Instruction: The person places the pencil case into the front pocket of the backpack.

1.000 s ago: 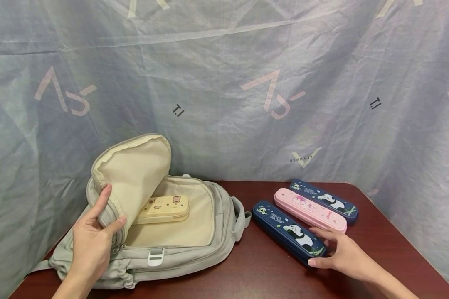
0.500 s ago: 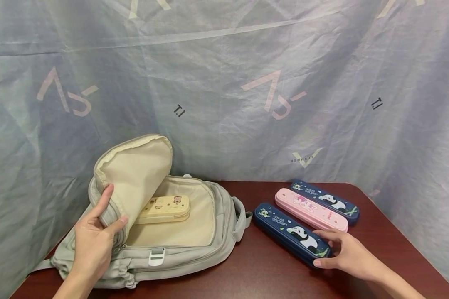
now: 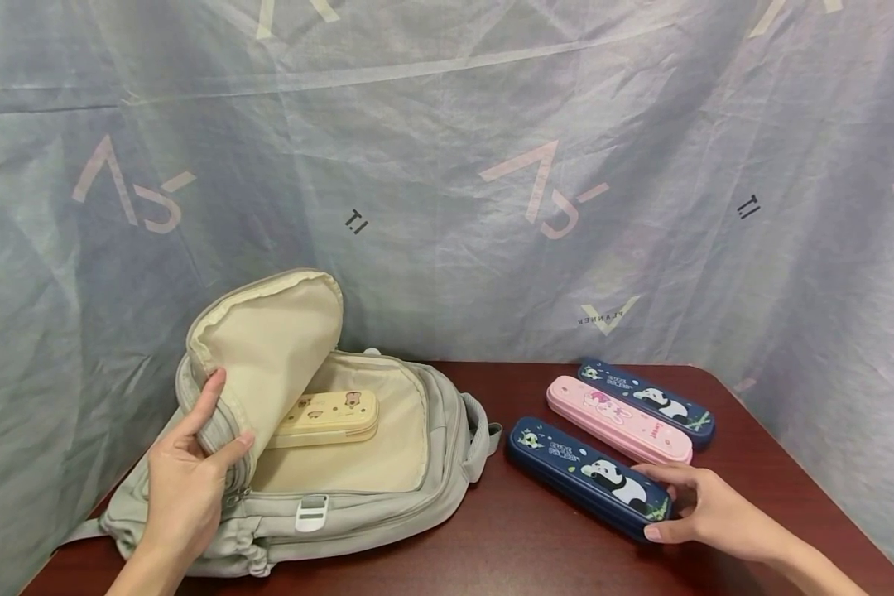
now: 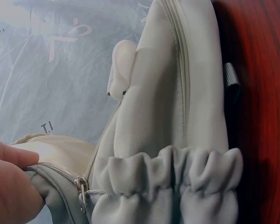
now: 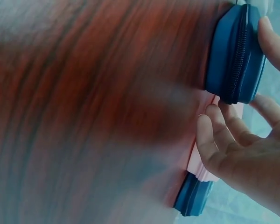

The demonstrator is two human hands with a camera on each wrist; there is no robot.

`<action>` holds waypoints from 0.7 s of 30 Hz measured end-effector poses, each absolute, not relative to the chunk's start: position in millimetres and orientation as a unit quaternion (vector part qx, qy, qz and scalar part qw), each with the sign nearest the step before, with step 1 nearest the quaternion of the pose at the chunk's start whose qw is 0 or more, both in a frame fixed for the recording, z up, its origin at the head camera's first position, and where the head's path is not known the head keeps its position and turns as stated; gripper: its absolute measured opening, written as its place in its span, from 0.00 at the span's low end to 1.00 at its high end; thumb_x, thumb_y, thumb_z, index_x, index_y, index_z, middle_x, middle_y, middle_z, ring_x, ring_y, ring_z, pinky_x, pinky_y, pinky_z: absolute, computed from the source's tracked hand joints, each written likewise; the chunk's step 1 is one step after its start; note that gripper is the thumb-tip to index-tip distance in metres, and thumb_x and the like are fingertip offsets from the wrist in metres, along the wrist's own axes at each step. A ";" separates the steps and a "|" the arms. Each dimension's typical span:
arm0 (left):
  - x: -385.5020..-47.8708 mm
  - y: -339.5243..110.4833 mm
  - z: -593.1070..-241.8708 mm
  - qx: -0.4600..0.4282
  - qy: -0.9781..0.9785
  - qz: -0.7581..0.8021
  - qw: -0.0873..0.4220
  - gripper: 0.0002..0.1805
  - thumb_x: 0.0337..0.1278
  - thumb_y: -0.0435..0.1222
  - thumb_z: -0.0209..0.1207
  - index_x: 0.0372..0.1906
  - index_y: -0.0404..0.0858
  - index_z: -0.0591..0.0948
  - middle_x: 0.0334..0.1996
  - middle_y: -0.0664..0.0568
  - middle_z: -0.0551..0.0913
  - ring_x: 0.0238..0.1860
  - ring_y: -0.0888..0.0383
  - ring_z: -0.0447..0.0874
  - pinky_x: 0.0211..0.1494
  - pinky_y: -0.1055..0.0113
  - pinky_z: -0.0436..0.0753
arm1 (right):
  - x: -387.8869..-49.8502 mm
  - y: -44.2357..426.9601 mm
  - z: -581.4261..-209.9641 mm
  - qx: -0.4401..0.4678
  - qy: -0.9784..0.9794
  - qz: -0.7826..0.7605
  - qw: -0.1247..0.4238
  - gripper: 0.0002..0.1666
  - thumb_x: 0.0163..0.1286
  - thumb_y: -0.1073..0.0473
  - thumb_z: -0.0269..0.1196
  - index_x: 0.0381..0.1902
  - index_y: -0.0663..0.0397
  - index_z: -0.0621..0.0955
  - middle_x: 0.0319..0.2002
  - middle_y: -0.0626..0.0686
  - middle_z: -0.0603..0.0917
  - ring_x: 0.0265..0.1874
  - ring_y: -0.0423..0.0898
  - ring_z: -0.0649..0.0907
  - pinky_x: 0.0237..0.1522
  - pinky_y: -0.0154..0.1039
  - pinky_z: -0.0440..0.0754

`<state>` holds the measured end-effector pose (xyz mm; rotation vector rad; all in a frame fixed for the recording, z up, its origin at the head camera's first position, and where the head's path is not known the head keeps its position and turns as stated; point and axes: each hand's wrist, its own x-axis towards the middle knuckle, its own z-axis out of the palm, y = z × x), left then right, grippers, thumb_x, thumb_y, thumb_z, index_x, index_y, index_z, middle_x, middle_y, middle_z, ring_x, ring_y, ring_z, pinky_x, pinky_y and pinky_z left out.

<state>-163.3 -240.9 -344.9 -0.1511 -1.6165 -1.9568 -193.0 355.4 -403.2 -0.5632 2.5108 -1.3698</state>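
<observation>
My left hand [image 3: 188,476] pinches the edge of the lifted flap [image 3: 276,331] of a light grey-green backpack [image 3: 358,530] lying on its back on the table. Inside its cream-lined compartment sits a yellow pencil case [image 3: 328,418], partly hidden by the flap. My right hand [image 3: 708,509] holds the near right end of a navy panda pencil case [image 3: 588,476], thumb on the near side and fingers on the far side. In the right wrist view, the zipped end of this navy case [image 5: 235,56] lies between thumb and fingers.
Behind the held case lie a pink pencil case [image 3: 618,418] and a second navy panda pencil case [image 3: 648,397], side by side. A grey printed cloth [image 3: 432,207] hangs behind the dark red table [image 3: 477,546]. The backpack's strap loop [image 3: 480,434] sticks out to the right.
My right hand has drawn the near navy pencil case a little right and toward me, widening its gap from the pink one. The left hand and flap stay almost still.
</observation>
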 end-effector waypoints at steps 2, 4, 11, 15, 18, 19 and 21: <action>-163.1 -241.0 -345.1 -0.057 -0.608 -0.735 0.295 0.46 0.51 0.05 0.55 0.77 0.34 0.69 0.79 0.57 0.66 0.83 0.65 0.41 0.82 0.70 0.42 | -193.3 358.9 -404.4 -0.189 0.847 -0.481 0.125 0.44 0.65 0.63 0.75 0.74 0.74 0.70 0.51 0.62 0.79 0.40 0.43 0.80 0.34 0.37 0.84; -163.1 -241.0 -345.0 -0.056 -0.608 -0.735 0.294 0.46 0.51 0.05 0.55 0.77 0.34 0.69 0.79 0.57 0.66 0.82 0.65 0.42 0.82 0.70 0.42 | -194.1 362.3 -405.9 -0.185 0.838 -0.494 0.139 0.44 0.66 0.63 0.74 0.75 0.73 0.68 0.55 0.64 0.78 0.43 0.42 0.80 0.38 0.38 0.86; -163.4 -240.0 -345.2 -0.056 -0.601 -0.739 0.297 0.46 0.51 0.04 0.54 0.77 0.34 0.70 0.79 0.56 0.67 0.83 0.65 0.43 0.82 0.71 0.43 | -192.0 365.5 -407.5 -0.173 0.852 -0.477 0.126 0.47 0.65 0.62 0.75 0.75 0.75 0.67 0.60 0.66 0.77 0.46 0.43 0.80 0.43 0.39 0.87; -163.5 -239.2 -345.4 -0.059 -0.603 -0.737 0.301 0.46 0.51 0.04 0.54 0.77 0.34 0.70 0.79 0.56 0.67 0.83 0.64 0.43 0.82 0.71 0.41 | -188.2 362.3 -406.9 -0.147 0.882 -0.437 0.094 0.48 0.62 0.58 0.79 0.73 0.74 0.70 0.54 0.62 0.79 0.43 0.46 0.80 0.39 0.36 0.85; -163.5 -238.6 -345.2 -0.058 -0.603 -0.736 0.303 0.46 0.51 0.04 0.54 0.76 0.34 0.70 0.79 0.56 0.67 0.83 0.64 0.43 0.82 0.71 0.41 | -186.9 360.7 -406.2 -0.131 0.886 -0.437 0.086 0.47 0.62 0.58 0.79 0.73 0.73 0.72 0.51 0.61 0.79 0.42 0.49 0.81 0.37 0.36 0.86; -163.6 -238.4 -345.2 -0.057 -0.601 -0.737 0.303 0.45 0.51 0.04 0.54 0.76 0.34 0.70 0.79 0.57 0.68 0.83 0.64 0.43 0.82 0.71 0.41 | -186.7 360.8 -405.9 -0.130 0.886 -0.437 0.082 0.47 0.61 0.59 0.79 0.72 0.73 0.72 0.50 0.61 0.78 0.42 0.49 0.81 0.37 0.37 0.86; -164.0 -237.8 -345.3 -0.055 -0.600 -0.737 0.306 0.45 0.51 0.04 0.54 0.76 0.33 0.71 0.78 0.57 0.69 0.82 0.64 0.44 0.82 0.71 0.42 | -186.4 361.5 -405.5 -0.132 0.886 -0.437 0.077 0.46 0.62 0.59 0.79 0.72 0.73 0.72 0.48 0.60 0.78 0.41 0.50 0.81 0.37 0.37 0.86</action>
